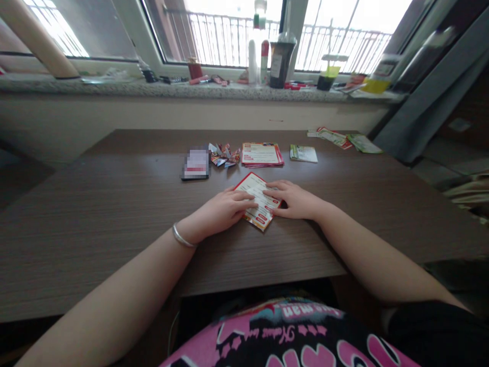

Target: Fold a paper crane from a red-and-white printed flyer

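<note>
A red-edged printed sheet of paper (260, 201) lies on the table in front of me, turned so that one corner points at me. My left hand (225, 209) rests on its left side, fingers stretched across the print. From the right, my right hand (296, 200) lies over the opposite edge with its fingers spread. Both hands are open and touch the sheet without gripping it. Beyond it sits a stack of similar red-edged sheets (262, 154). Left of that stack is a small cluster of folded paper pieces (225, 155).
A phone-like flat object (196, 164), its face blurred, lies at the left on the brown table (114, 219). Green-edged papers (303, 153) lie right of the stack, with more leaflets (336, 137) at the far right. Bottles and a dark cup (280, 61) line the windowsill (160, 90).
</note>
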Tool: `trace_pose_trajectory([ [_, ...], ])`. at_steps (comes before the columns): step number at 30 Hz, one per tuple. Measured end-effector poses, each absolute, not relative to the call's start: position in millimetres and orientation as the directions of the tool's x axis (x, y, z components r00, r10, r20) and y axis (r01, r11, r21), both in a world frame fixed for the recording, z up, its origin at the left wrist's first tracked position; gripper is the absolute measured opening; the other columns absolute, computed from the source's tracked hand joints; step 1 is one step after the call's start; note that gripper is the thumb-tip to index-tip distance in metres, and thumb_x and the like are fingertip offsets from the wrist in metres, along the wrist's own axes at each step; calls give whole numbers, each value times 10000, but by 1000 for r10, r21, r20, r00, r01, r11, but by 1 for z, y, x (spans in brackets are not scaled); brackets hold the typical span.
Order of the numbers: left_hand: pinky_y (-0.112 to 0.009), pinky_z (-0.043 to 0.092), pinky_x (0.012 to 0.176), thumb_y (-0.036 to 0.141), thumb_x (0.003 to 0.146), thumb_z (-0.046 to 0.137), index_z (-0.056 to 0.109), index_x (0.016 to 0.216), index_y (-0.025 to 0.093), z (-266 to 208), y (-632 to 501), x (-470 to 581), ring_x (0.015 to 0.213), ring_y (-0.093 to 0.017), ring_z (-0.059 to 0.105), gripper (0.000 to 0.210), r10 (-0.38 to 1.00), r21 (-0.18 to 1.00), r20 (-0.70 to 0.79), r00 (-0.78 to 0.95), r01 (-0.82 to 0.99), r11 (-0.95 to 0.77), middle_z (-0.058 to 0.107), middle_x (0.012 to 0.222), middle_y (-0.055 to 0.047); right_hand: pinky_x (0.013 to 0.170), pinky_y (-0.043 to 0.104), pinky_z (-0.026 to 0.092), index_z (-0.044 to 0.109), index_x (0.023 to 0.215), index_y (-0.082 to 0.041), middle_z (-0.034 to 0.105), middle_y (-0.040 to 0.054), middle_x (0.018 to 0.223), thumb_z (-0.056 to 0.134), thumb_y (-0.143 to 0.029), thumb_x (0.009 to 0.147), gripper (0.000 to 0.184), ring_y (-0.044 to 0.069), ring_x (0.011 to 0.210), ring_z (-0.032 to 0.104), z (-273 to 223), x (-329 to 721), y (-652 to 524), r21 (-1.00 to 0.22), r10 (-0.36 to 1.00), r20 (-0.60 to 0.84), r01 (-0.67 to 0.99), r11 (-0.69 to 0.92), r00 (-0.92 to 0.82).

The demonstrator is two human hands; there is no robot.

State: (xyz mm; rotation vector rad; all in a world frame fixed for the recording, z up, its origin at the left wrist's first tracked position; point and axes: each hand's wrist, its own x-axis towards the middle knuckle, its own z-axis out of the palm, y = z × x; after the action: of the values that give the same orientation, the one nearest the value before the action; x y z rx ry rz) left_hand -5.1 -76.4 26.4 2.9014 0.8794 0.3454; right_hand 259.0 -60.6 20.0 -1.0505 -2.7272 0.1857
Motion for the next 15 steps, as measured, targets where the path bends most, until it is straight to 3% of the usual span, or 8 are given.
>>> trace_pose_trajectory([
  [4,-415,376,1107,105,911,388,602,1271,213,26,-79,1,1297,-216,484,433,525,206,156,837,493,-845,572,1364,-66,1095,475,365,602,1285,-204,503,139,1419,625,-470,833,524,271,1304,468,19,264,-57,-270,659,165,609,746,-734],
  [10,-555,347,1093,197,941,443,588,1290,340,28,-83,2,1327,-297,446,404,548,158,86,832,532,-832,538,1399,-38,1093,464,373,676,1133,-225,495,119,1425,685,-422,803,384,248,1293,486,19,270,-54,-377,642,188,549,746,-743],
  [15,-512,384,1082,234,940,480,618,1254,304,27,-84,1,1288,-284,485,350,520,150,130,844,501,-852,569,1358,-57,1096,461,370,697,1037,-225,507,114,1413,744,-380,755,325,258,1292,489,22,271,-54,-417,620,204,506,755,-757],
])
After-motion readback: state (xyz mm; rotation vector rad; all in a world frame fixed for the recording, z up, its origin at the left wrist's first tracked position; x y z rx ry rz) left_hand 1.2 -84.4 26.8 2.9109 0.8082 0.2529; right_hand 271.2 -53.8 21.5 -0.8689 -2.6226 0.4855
